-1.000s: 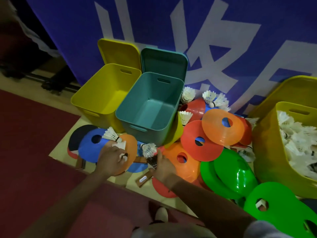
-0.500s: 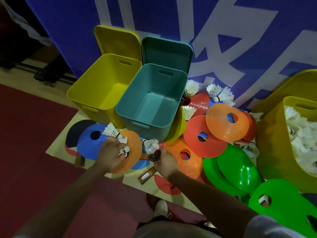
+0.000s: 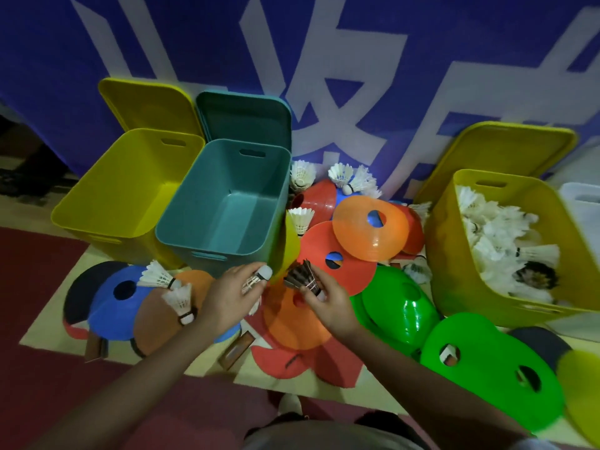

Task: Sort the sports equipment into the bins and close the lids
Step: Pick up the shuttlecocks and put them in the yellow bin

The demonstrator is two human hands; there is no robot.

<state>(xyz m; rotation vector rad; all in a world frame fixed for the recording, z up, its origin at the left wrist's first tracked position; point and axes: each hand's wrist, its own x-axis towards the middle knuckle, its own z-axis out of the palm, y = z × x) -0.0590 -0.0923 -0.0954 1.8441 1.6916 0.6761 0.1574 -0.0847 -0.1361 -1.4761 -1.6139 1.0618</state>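
Hands sit side by side, low centre, just in front of the teal bin (image 3: 224, 203). Left hand (image 3: 227, 298) grips a white shuttlecock (image 3: 259, 277), cork tip poking out past the fingertips toward the bin's near wall. Right hand (image 3: 328, 303) pinches a dark-feathered shuttlecock (image 3: 302, 277) by its cork end, feathers pointing up and away from the palm.

Change vs. 0.5 s ago: both hands are higher over the pile of cones and nearer the teal bin; the left hand has come off the orange cone (image 3: 162, 319), which now lies to its left. Two white shuttlecocks (image 3: 168, 287) stay on that cone and the blue cone (image 3: 120, 303) beside it.

Teal bin and yellow bin (image 3: 123, 190) ahead of the left hand: both open, lids propped behind against the blue banner (image 3: 324, 60). Second yellow bin (image 3: 470, 254) well right of the right hand, lid up, holding many white shuttlecocks. Red, orange and green cones (image 3: 402, 306) overlap on the floor around and right of the right hand.
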